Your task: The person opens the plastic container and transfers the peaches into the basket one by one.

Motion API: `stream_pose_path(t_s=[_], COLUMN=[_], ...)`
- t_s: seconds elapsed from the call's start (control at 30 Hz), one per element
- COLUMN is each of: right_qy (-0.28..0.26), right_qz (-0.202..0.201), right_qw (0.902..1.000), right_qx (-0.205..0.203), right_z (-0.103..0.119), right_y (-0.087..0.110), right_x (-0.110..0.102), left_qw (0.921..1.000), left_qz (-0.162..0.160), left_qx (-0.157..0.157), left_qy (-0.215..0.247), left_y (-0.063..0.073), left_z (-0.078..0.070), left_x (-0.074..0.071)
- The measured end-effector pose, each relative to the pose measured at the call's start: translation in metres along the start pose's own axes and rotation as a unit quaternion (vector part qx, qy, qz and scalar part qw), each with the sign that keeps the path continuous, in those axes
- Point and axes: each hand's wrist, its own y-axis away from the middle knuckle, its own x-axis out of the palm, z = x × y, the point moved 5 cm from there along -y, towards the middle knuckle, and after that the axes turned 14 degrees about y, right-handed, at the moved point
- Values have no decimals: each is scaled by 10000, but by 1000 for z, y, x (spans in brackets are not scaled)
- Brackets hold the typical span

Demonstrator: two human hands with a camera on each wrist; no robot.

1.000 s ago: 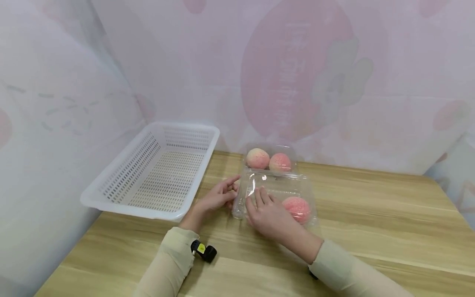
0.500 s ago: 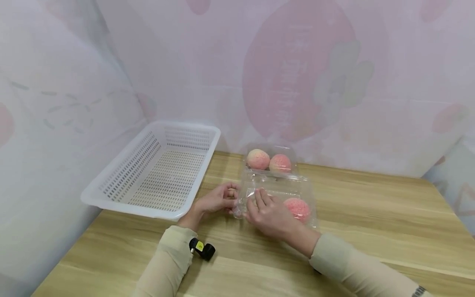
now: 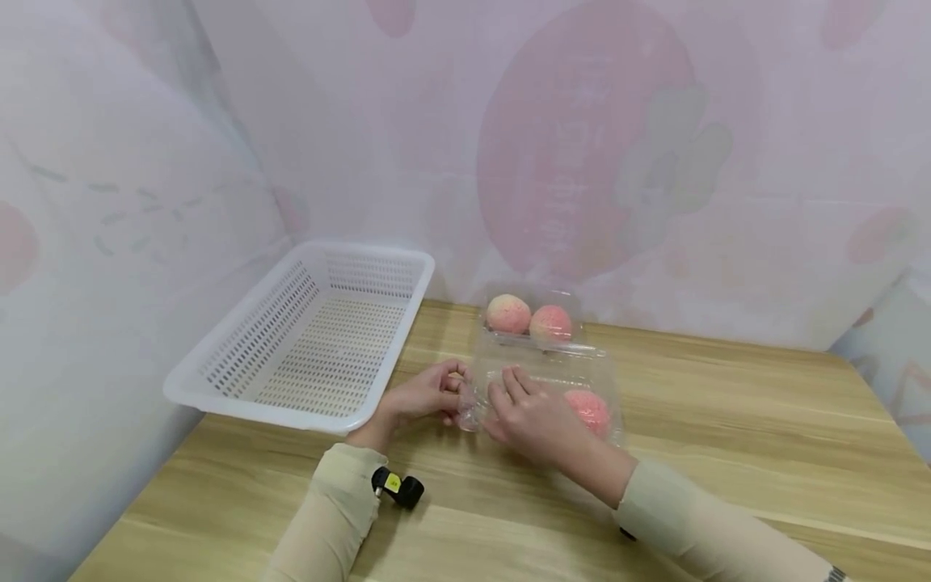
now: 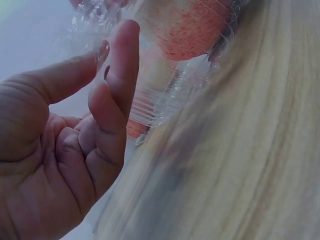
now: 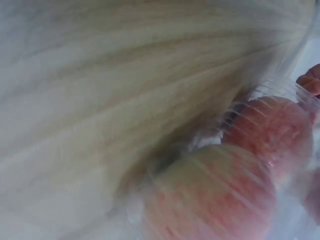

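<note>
A clear plastic box (image 3: 607,372) lies in front of me with a pink peach (image 3: 587,411) showing through it. My left hand (image 3: 425,394) pinches the box's left edge between thumb and fingers. In the left wrist view, crinkled clear plastic (image 4: 92,25) meets the thumb and index fingertips. My right hand (image 3: 534,416) rests on top of the box, its fingers lying on the lid and covering part of the contents. Through ribbed plastic, the right wrist view shows a large peach (image 5: 210,195) and another peach (image 5: 272,132). What the right thumb touches is hidden.
Behind it sits another clear container (image 3: 570,303) with a cream-and-pink peach (image 3: 507,313) and a pinker peach (image 3: 550,323). A white slotted basket (image 3: 187,391) stands at left. A printed cloth (image 3: 364,121) hangs behind the wooden table (image 3: 756,420).
The left fingers have come down from higher along the box's left side to its front left corner, where they now pinch the edge. The right hand stays on the lid, shifting slightly.
</note>
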Motion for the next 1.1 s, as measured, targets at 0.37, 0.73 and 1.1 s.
stream_pose_path(t_s=[0.37, 0.73, 1.1], right_qy=[-963, -1213, -939], right_qz=[1007, 1543, 1193], right_qw=[9874, 9760, 9881], right_qx=[757, 947, 242], right_z=[-36, -73, -73], right_y=[35, 86, 94], right_x=[-5, -10, -11], left_qw=[9988, 9963, 9973], left_qz=[-440, -752, -563], left_qx=[-59, 38, 142], left_qy=[-200, -415, -456], left_y=[-5, -9, -8], left_z=[4, 3, -3], left_x=[-2, -3, 2])
